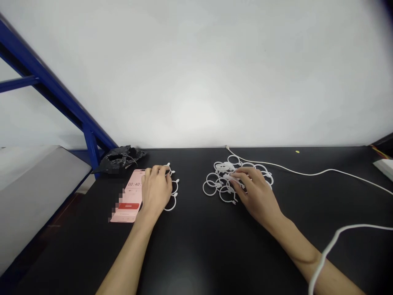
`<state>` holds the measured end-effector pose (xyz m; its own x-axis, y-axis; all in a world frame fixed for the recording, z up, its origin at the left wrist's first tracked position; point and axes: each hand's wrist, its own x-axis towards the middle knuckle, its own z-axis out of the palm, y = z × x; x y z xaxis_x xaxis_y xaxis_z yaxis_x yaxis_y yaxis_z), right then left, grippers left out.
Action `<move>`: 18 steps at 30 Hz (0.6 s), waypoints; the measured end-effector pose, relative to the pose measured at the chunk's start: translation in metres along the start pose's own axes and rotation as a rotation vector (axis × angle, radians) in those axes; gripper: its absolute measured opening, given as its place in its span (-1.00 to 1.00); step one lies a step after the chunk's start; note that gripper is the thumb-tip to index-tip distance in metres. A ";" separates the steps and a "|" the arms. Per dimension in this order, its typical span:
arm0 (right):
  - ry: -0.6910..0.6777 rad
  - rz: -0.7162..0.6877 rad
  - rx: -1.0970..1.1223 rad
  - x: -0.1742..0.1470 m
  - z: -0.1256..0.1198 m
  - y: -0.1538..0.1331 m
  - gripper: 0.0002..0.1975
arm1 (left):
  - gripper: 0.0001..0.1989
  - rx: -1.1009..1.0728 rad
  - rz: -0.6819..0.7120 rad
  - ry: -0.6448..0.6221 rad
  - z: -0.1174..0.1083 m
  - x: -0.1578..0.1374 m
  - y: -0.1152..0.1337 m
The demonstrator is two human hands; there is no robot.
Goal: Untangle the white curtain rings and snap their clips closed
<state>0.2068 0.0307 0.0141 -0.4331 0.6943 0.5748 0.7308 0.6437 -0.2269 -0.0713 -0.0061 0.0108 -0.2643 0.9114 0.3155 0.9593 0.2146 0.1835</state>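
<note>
My left hand rests palm down over a short column of white plastic rings with small tabs, left of the middle of the black table. Its fingers curl downward, and what lies under them is hidden. To the right, a loose heap of similar thin white rings overlaps in a tangle. My right hand reaches into this heap from the right, thumb and forefinger pinched close together on a ring. That hand covers part of the heap.
A phone showing a timer lies beside my left hand. Behind it is a crumpled black plastic bag. A white cable runs along the back right; another thick white cable crosses above my right forearm. A blue metal frame stands left.
</note>
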 end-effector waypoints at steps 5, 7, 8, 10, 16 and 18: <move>-0.071 0.009 -0.057 -0.002 0.005 0.004 -0.74 | -0.75 0.101 0.009 -0.067 0.003 0.001 -0.005; -0.094 -0.010 -0.037 -0.002 0.005 0.001 -0.68 | -0.76 0.094 0.007 -0.077 0.002 0.001 -0.003; -0.105 -0.019 -0.028 -0.002 0.005 -0.001 -0.64 | -0.76 0.091 0.004 -0.082 0.001 0.001 -0.003; -0.131 -0.027 -0.025 -0.002 0.005 -0.004 -0.55 | -0.76 0.084 -0.002 -0.087 -0.001 0.001 -0.002; -0.194 -0.035 -0.072 -0.001 0.014 -0.003 -0.47 | -0.83 0.032 -0.024 -0.065 -0.006 0.002 0.000; -0.176 -0.035 -0.060 -0.001 0.016 -0.001 -0.54 | -0.84 0.008 -0.030 -0.064 -0.007 0.002 0.000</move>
<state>0.1978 0.0346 0.0016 -0.5408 0.7205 0.4340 0.7413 0.6521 -0.1588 -0.0723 -0.0069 0.0176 -0.2862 0.9250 0.2500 0.9519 0.2448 0.1843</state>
